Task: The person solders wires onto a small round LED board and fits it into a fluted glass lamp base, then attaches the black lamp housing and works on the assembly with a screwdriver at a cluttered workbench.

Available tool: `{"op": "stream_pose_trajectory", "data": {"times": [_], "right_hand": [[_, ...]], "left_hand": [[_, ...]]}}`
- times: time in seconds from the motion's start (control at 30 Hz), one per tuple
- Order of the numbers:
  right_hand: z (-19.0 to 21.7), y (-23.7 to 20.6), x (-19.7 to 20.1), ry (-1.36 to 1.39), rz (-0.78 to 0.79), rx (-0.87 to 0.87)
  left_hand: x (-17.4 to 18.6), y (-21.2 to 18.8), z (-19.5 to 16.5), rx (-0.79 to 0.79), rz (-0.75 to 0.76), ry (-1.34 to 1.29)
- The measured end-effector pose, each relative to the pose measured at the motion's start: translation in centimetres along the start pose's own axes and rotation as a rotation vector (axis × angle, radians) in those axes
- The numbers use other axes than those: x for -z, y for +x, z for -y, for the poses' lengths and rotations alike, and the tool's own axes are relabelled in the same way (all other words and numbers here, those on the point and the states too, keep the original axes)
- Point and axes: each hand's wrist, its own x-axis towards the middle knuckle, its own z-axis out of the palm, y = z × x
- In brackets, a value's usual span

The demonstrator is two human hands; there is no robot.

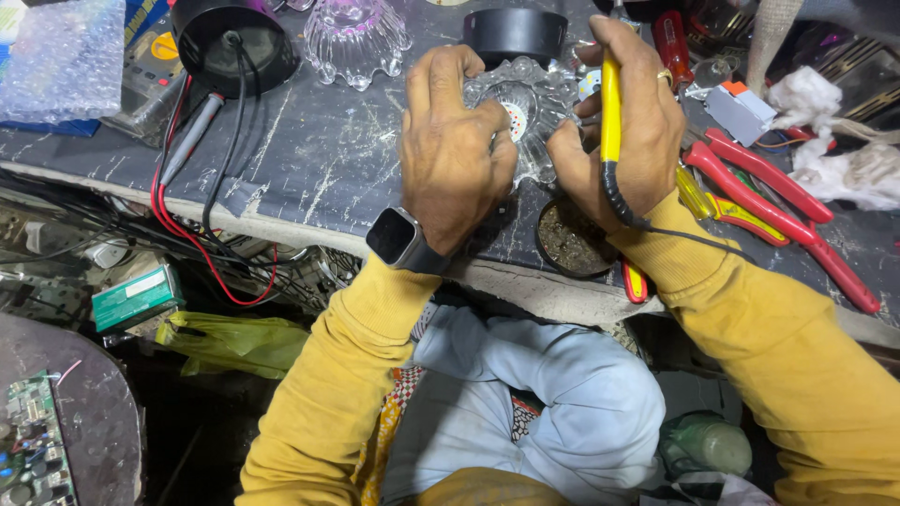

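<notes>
Two hands working on a glass lamp shade at the worktop (309, 169).
I am pressing my left hand (455, 150), fingers curled, on the glass shade (536, 108) lying mid-worktop, while my right hand (630, 122) is gripping a yellow soldering iron (610, 112).

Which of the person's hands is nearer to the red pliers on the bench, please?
The right hand. It holds a yellow soldering iron just left of the red pliers. The left hand rests on the glass lamp shade, farther left.
</notes>
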Motion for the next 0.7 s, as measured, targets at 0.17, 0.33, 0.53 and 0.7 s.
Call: {"op": "stream_pose_trajectory", "data": {"times": [0.17,0.33,0.53,0.7], "right_hand": [[0.2,-0.5,0.2,-0.02,-0.008,-0.045],[1.0,-0.3,0.3,-0.078,-0.042,0.025],[0.2,1.2,0.0,-0.154,-0.065,0.13],[-0.5,1.6,-0.9,-0.079,-0.04,0.087]], "left_hand": [[-0.8,-1.1,-1.8,0.132,-0.07,0.015],[-0.3,-0.8,-0.4,0.057,0.088,0.026],[-0.4,-0.7,0.3,-0.051,0.079,-0.019],[-0.5,-0.5,0.9,-0.062,0.068,-0.058]]}}
